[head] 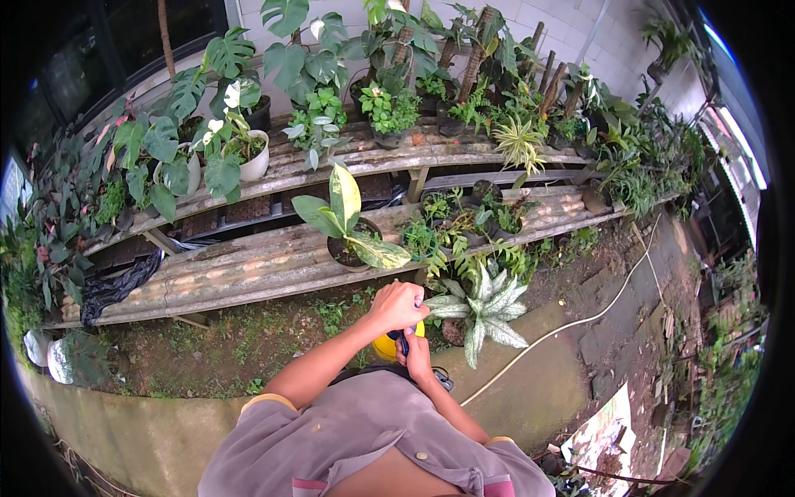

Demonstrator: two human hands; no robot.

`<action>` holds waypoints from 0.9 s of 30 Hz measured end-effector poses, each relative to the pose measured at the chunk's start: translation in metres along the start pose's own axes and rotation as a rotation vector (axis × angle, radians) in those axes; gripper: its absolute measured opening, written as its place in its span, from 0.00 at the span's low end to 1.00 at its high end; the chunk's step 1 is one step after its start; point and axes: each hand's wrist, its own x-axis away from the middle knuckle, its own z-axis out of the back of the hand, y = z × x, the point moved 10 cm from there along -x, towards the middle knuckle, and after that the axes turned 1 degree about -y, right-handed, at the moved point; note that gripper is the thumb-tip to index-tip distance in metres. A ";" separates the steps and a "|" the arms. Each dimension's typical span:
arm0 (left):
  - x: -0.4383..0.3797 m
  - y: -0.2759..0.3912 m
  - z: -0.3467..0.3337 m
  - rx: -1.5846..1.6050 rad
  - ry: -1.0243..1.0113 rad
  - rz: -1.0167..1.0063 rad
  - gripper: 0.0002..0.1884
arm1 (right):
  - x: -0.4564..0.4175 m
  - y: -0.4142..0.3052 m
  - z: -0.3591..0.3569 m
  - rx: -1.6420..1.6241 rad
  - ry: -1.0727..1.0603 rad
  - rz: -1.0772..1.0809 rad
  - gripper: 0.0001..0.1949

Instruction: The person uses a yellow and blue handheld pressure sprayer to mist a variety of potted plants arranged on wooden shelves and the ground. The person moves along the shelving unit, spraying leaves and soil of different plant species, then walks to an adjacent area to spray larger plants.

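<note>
In front of my torso is a yellow container (385,349) with dark blue fittings, which looks like a hand pump sprayer. My left hand (396,305) is closed over its top, covering that part. Just below, my right hand (417,355) wraps around a dark blue handle. Beyond my hands, a potted plant with broad green and yellow leaves (345,199) stands on the lower corrugated shelf. Close to the right of my hands, a plant with silvery leaves (486,304) rises from a pot near the ground.
Above the lower shelf (217,273) runs an upper shelf (298,179) crowded with potted plants against a wall. A pale hose (559,329) crosses the ground at right. Black plastic sheeting (118,289) hangs off the lower shelf at left. Printed sheeting (605,428) lies at lower right.
</note>
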 end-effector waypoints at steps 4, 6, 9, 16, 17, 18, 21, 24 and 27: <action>-0.004 0.111 0.056 -0.051 0.098 -0.236 0.12 | -0.020 -0.023 0.032 0.020 -0.009 0.219 0.24; -0.016 0.130 0.066 -0.071 0.183 -0.256 0.12 | -0.027 -0.046 0.041 0.056 0.006 0.231 0.23; -0.037 0.135 0.072 -0.175 0.256 -0.262 0.12 | -0.032 -0.096 0.050 0.115 -0.014 0.225 0.22; -0.084 0.099 0.024 -0.134 0.252 -0.195 0.17 | -0.054 -0.117 0.069 0.087 -0.050 0.154 0.21; -0.087 0.086 0.028 0.047 0.340 -0.153 0.18 | -0.057 -0.116 0.076 0.079 -0.045 0.135 0.21; -0.088 0.063 0.025 0.225 0.430 -0.106 0.20 | -0.060 -0.113 0.080 0.072 -0.048 0.112 0.21; -0.085 -0.035 0.000 0.570 0.662 0.154 0.25 | -0.062 -0.125 0.092 -0.035 -0.074 0.102 0.22; -0.067 -0.161 -0.117 0.843 0.476 0.753 0.34 | -0.056 -0.139 0.088 0.074 -0.120 0.115 0.22; -0.034 -0.183 -0.234 1.311 0.057 1.080 0.47 | -0.051 -0.156 0.086 0.071 -0.124 0.128 0.22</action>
